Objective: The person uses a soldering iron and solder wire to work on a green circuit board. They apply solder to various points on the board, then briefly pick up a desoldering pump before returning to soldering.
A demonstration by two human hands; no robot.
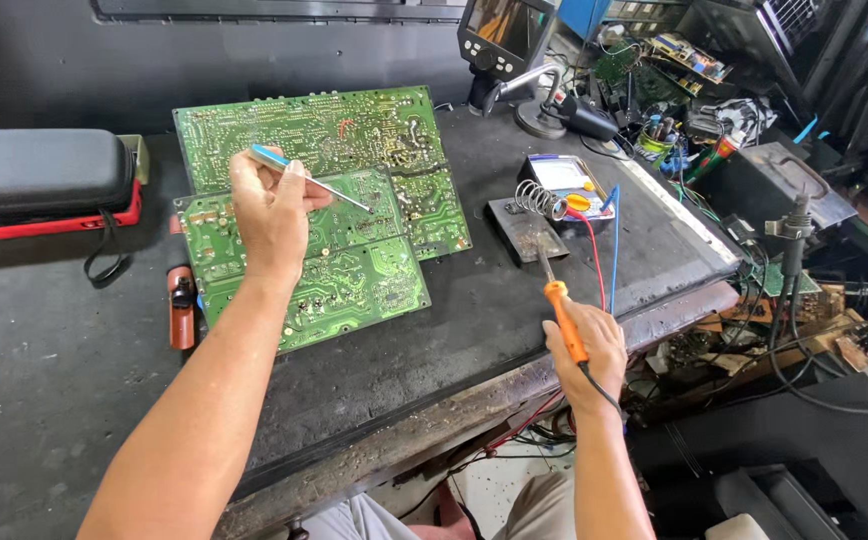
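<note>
My left hand (269,205) is shut on a slim metal tool with a blue grip (306,180), its tip resting on the smaller green circuit board (354,280). That board lies partly over a larger green circuit board (324,130) behind it. To the right, my right hand (586,350) grips an orange-handled soldering iron (560,305). The iron's tip points up toward the dark stand with a coiled spring holder (532,215). A black cord runs from the iron past my wrist.
A black and red zip case (39,180) sits at far left. An orange-handled tool (183,305) lies beside the small board. A multimeter (569,180) and a digital microscope (504,40) stand behind the stand. Cluttered boards and wires (804,320) fill the right side beyond the table edge.
</note>
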